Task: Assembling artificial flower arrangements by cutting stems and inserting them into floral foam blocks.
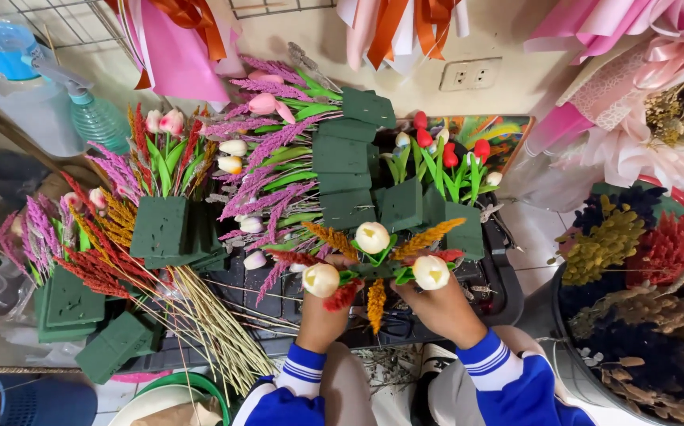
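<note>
far left of the frame, green foam blocks (162, 227) bristle with pink and red stems. at lower centre the left hand (320, 319) has its fingers curled around the small flower arrangement (373, 264), cream tulips among orange sprigs; the right hand (443, 309) clasps its other side. right edge: a bucket of dried flowers (634, 284).

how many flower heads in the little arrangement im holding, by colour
White tulip heads: 3
Orange-yellow spikes: 3
Red sprigs: 3
Total: 9

Left hand and right hand each grip the arrangement from below; the count covers only what shows.
</note>
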